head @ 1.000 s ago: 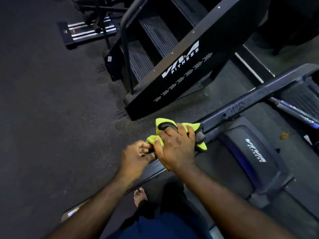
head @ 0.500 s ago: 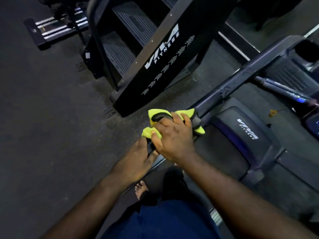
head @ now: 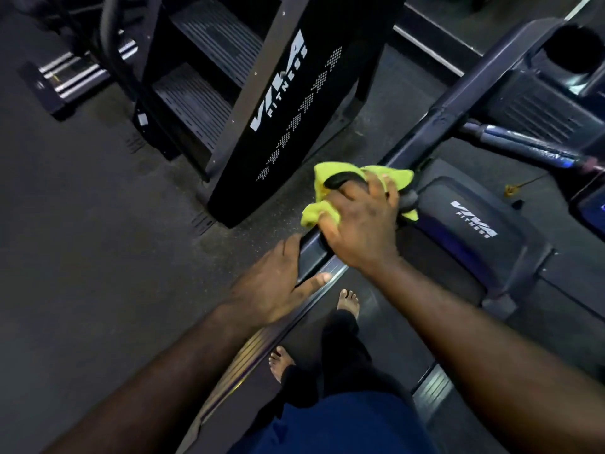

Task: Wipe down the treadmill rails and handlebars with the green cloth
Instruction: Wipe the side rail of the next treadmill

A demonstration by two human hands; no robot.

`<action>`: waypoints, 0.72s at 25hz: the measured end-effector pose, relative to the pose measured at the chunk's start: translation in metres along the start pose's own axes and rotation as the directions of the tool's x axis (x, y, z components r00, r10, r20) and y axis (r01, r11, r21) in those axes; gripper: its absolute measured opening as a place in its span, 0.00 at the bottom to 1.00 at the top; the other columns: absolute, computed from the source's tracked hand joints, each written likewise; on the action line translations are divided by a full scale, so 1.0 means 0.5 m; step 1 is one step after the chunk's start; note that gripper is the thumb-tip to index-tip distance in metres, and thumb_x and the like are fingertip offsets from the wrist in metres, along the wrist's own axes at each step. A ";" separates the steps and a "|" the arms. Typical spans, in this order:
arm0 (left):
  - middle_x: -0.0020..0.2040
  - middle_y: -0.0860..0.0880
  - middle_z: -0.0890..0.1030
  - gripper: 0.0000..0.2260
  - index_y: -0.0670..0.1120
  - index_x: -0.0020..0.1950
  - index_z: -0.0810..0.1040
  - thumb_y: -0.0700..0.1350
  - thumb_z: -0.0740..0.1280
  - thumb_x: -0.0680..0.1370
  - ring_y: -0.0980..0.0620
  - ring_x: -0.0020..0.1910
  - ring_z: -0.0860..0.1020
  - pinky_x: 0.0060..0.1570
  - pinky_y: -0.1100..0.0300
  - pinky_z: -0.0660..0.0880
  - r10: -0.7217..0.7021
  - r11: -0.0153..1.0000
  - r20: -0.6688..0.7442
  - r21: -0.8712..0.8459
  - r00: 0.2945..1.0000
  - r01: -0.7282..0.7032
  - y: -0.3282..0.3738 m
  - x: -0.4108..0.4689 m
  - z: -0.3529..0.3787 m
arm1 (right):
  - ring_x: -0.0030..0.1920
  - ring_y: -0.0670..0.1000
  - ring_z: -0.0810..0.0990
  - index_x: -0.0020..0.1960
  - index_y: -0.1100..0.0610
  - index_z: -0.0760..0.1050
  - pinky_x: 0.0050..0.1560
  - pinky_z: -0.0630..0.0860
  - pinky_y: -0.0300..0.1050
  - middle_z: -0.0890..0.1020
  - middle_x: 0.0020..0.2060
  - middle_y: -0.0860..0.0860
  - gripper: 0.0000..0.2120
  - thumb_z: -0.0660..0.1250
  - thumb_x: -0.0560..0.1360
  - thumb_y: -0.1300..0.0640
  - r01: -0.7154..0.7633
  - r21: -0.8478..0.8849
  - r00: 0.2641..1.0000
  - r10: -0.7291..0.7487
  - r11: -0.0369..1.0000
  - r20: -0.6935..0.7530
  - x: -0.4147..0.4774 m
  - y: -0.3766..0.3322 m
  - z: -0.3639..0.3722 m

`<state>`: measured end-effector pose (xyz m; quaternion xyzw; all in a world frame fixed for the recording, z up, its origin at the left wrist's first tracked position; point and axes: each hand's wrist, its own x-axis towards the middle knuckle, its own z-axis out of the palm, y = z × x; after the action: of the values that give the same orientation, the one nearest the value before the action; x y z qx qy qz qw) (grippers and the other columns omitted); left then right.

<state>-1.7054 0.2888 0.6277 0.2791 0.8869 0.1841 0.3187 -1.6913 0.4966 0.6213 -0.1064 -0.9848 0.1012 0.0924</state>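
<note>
The green cloth (head: 322,188) is bunched over the treadmill's dark left handrail (head: 458,109), which runs diagonally from lower left to the console at upper right. My right hand (head: 360,224) lies on top of the cloth, fingers curled round it and the rail. Just below, my left hand (head: 271,283) grips the bare rail, with its fingers over the far side and its thumb on the near side. The part of the rail under the cloth is hidden.
I stand barefoot (head: 348,301) on the treadmill belt (head: 409,322). The motor cover (head: 474,224) is ahead and the console (head: 556,77) is at upper right. A black stair climber (head: 278,109) stands close on the left of the rail. Beyond it is dark gym floor (head: 82,257).
My left hand let go of the cloth's corner and moved down to grip the rail. My right hand kept the cloth on the rail. The view shifted closer to the console.
</note>
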 end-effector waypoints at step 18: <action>0.71 0.56 0.69 0.27 0.52 0.80 0.61 0.60 0.61 0.84 0.57 0.71 0.69 0.72 0.59 0.67 0.146 0.980 -0.133 -0.119 0.980 -0.162 0.049 0.108 -0.008 | 0.74 0.63 0.70 0.59 0.48 0.84 0.80 0.52 0.71 0.82 0.60 0.51 0.24 0.62 0.74 0.35 -0.267 -0.031 0.964 0.267 0.963 -0.019 0.261 0.306 -0.030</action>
<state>-1.7338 0.3402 0.6179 0.3138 0.8669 0.2821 0.2653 -1.7845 0.6756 0.6230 -0.2404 -0.9623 0.0956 0.0836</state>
